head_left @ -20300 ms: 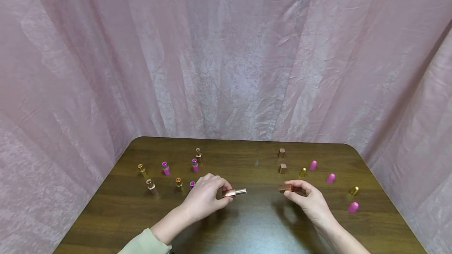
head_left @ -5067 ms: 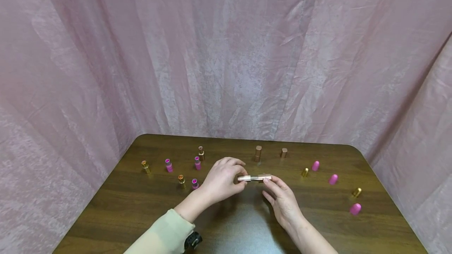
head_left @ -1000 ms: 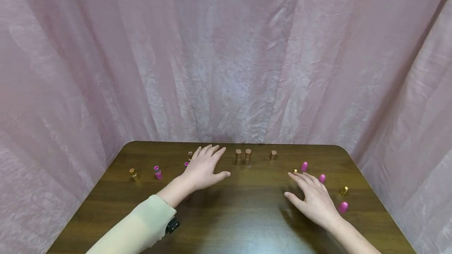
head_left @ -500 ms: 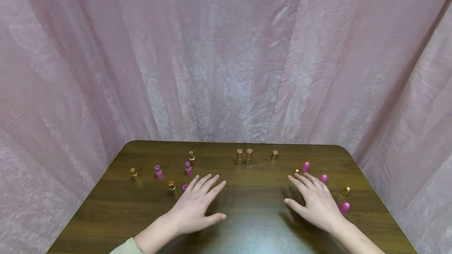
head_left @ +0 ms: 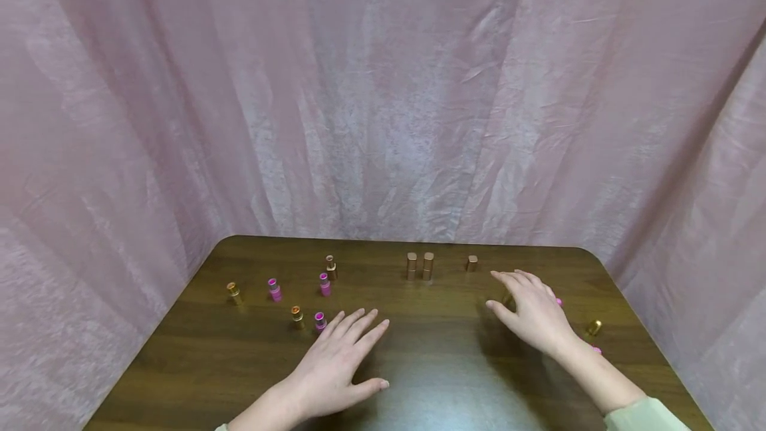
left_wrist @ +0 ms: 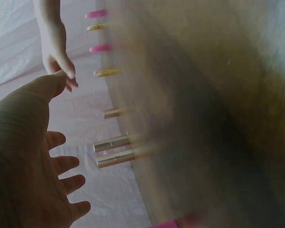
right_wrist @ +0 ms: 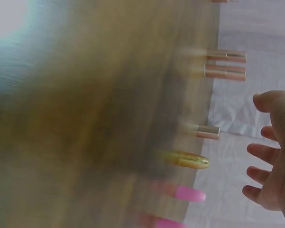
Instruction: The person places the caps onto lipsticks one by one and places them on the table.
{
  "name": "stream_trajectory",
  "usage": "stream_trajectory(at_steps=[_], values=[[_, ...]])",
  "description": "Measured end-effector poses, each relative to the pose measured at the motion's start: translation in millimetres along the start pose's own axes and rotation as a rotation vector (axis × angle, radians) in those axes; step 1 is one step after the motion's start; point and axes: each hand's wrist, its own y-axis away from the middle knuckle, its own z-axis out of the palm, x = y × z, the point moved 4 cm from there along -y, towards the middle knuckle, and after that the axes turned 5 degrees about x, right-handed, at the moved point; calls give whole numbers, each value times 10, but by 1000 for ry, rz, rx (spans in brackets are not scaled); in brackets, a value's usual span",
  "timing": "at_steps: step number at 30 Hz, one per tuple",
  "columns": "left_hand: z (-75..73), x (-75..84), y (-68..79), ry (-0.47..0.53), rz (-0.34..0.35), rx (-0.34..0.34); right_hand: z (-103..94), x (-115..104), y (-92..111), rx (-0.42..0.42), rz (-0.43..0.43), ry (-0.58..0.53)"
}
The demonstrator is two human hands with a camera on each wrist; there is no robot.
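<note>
My left hand [head_left: 341, 368] hovers over the table with fingers spread, just to the right of a pink lipstick tube [head_left: 320, 321]. In the left wrist view it holds nothing. My right hand [head_left: 534, 311] reaches over the right side, fingers extended, and partly hides a gold lipstick cap [head_left: 508, 300] and the pink caps. Two closed rose-gold lipsticks, a left one [head_left: 411, 266] and a right one [head_left: 427, 266], stand side by side at the back middle. To their right is a single rose-gold cap [head_left: 472, 263]. An uncapped rose-gold lipstick [head_left: 332, 268] stands back left.
Other uncapped tubes stand on the left: gold ones [head_left: 298, 317], [head_left: 235, 293] and pink ones [head_left: 274, 289], [head_left: 325, 284]. Another gold cap [head_left: 594, 328] is on the right. The brown wooden table [head_left: 197, 364] ends at a pink curtain [head_left: 383, 118].
Rose-gold tubes and caps, held in both hands earlier, now stand joined as two lipsticks at the back. Over the last second my left hand drew back towards me; my right hand moved slightly forward.
</note>
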Motion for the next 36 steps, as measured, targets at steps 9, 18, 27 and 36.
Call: stream_trajectory(at_steps=[9, 18, 27, 36], values=[[19, 99, 61, -1, 40, -19, 191, 151, -583, -113, 87, 31], [37, 131, 107, -10, 46, -10, 492, 284, -947, -190, 154, 65], [80, 125, 194, -10, 30, -13, 699, 352, -1091, -252, 160, 84], [100, 100, 232, 2, 3, -44, 758, 418, -1159, -252, 137, 104]])
